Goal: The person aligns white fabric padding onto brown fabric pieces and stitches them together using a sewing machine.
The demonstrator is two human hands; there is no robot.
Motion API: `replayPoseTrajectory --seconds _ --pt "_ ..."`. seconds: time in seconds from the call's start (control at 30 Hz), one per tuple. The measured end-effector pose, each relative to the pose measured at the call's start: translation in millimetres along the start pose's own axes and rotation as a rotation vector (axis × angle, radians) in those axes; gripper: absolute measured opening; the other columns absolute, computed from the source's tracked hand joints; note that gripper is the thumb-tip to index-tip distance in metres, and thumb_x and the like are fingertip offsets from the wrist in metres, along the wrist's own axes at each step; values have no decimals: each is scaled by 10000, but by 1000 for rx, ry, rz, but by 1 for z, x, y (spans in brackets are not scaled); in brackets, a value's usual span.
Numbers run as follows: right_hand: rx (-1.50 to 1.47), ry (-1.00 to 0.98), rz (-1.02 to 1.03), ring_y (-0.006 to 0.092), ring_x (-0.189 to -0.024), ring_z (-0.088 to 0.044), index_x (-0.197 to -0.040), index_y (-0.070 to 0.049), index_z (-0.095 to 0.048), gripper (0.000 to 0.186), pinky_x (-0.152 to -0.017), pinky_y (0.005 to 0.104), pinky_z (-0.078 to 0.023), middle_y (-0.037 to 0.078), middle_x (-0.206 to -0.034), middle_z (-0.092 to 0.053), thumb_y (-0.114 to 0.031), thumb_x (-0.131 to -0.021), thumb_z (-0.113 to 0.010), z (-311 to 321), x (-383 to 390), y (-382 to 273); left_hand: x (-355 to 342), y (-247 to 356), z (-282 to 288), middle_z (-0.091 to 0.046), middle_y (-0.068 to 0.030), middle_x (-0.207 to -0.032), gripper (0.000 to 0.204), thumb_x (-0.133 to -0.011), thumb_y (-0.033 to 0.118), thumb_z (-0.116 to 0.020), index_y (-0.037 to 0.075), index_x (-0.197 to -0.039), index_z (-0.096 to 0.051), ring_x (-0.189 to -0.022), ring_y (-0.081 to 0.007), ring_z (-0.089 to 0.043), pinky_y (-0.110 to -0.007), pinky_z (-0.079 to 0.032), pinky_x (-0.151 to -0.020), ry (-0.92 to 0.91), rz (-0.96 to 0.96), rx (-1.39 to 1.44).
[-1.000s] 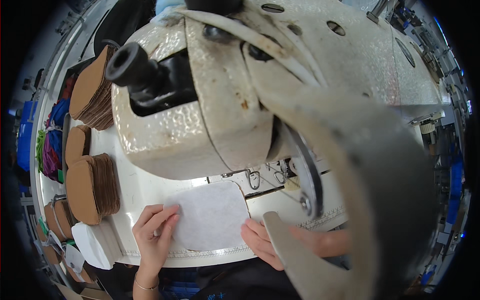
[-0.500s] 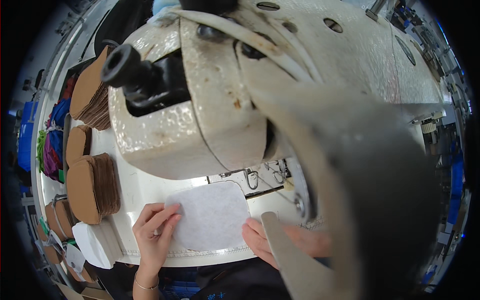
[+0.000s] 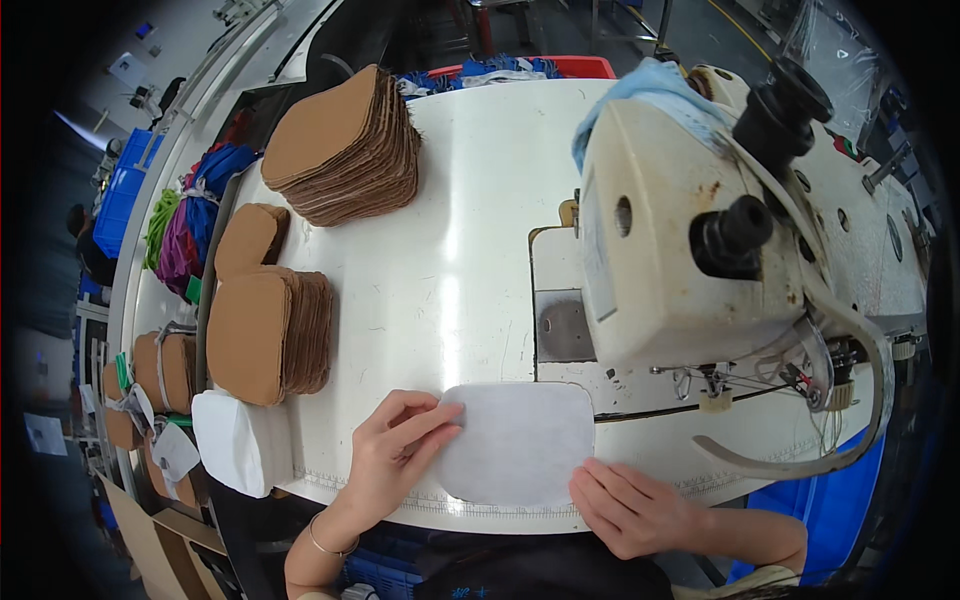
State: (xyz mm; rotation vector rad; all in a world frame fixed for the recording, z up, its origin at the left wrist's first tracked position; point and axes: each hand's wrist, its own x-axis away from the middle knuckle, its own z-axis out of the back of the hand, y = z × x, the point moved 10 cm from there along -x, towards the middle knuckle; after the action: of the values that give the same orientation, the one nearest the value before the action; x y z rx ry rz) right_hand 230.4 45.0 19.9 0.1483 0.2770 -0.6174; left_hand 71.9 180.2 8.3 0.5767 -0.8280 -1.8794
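A white rounded-corner fabric piece (image 3: 515, 445) lies at the front of the white table. My left hand (image 3: 395, 450) pinches its left edge between thumb and fingers. At its lower right edge, my right hand (image 3: 635, 510) has its fingers together on the rim; the thumb is hidden. Just beyond the piece and to its right stands a cream sewing machine (image 3: 655, 230) with a metal plate (image 3: 565, 325) set into the table beside its head. A stack of similar white pieces (image 3: 235, 440) rests left of my left hand.
Two tall stacks of brown rounded pieces, a far one (image 3: 320, 145) and a nearer one (image 3: 250, 335), stand on the left. Tied bundles (image 3: 175, 370) lie past the table's left edge. A curved lever (image 3: 790, 468) juts from the machine near my right hand. Lower right is a blue bin (image 3: 850, 500).
My view has shifted back and left, so the machine head no longer fills the picture and the table shows more. Both hands keep their places at the white piece's edges.
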Motion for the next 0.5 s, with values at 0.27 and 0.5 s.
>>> replayPoseTrajectory --seconds 0.27,0.5 --pt "-37 57 -49 234 -963 -660 -939 21 -688 163 -841 309 -535 109 -993 -672 -63 -807 -645 7 -7 6 -1 1 2 -600 -76 -988 246 -806 1 -738 26 -1050 -725 -767 -150 -615 -274 -510 -633 1 -24 -3" --pt "-40 35 -67 226 -973 -663 -955 10 -690 178 -841 301 -528 99 -999 -675 -66 -803 -636 6 -7 7 -1 -2 2 -600 -71 -972 237 -796 13 -749 35 -1032 -734 -753 -152 -606 -272 -509 -626 -13 -3 -16"
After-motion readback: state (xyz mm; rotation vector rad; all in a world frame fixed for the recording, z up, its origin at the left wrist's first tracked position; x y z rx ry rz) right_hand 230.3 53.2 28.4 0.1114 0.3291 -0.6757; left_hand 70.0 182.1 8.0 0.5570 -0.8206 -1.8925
